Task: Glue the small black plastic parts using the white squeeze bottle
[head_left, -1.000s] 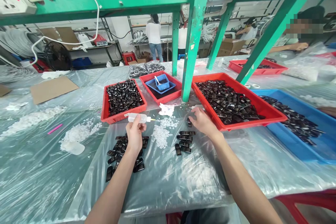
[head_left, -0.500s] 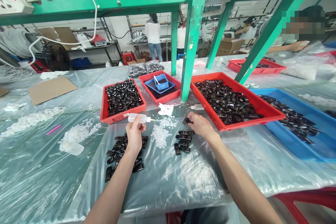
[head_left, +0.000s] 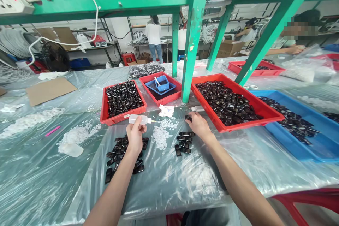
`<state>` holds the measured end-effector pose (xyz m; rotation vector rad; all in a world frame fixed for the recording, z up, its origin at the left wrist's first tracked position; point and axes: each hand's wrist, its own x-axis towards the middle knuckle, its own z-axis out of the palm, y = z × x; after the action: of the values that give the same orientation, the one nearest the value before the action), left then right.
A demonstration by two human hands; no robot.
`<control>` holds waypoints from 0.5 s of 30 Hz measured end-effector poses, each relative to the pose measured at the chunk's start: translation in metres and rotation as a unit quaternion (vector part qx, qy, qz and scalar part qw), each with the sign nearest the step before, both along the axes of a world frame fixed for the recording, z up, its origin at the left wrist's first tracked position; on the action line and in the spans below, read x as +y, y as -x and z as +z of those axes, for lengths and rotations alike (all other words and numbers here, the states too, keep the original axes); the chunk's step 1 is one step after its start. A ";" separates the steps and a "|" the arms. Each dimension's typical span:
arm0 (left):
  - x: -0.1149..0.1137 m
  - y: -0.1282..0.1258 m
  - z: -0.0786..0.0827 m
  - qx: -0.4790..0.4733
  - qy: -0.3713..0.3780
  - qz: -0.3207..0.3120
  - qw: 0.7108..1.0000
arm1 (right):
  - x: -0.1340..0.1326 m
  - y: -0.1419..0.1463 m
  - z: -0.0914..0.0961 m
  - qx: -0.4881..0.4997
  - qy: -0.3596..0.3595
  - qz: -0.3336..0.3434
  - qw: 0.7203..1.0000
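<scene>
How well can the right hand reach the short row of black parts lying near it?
Probably yes: the right hand, pinching one black part, is just beside the row of black parts, with only plastic sheet between.

Bright, even overhead light; glare on the plastic sheeting [head_left: 47, 169], wide-angle bending at edges, sharp centre.

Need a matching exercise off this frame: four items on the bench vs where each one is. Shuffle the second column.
1. squeeze bottle
2. pink stick
3. small blue tray
4. lone black part

A. inside a red tray
B. at the fingertips of the right hand
C. held in the left hand
D. lying on the plastic sheet, far left

Pairs: 1-C, 2-D, 3-A, 4-B
</scene>
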<state>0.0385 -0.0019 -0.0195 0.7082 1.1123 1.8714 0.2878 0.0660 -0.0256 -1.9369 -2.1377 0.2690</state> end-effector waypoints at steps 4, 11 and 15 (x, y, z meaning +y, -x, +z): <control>0.000 0.002 0.000 0.004 -0.002 -0.001 1.000 | 0.008 -0.009 -0.006 0.066 0.003 0.017 0.998; 0.000 0.001 0.002 0.001 -0.008 0.004 1.000 | 0.018 -0.018 -0.017 0.111 0.013 0.012 0.994; -0.001 0.001 0.003 -0.002 -0.007 0.007 1.000 | 0.017 -0.022 -0.016 0.109 0.018 0.019 0.994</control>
<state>0.0377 -0.0028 -0.0167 0.7061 1.1054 1.8922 0.3101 0.0828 -0.0416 -1.7950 -2.0421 0.5038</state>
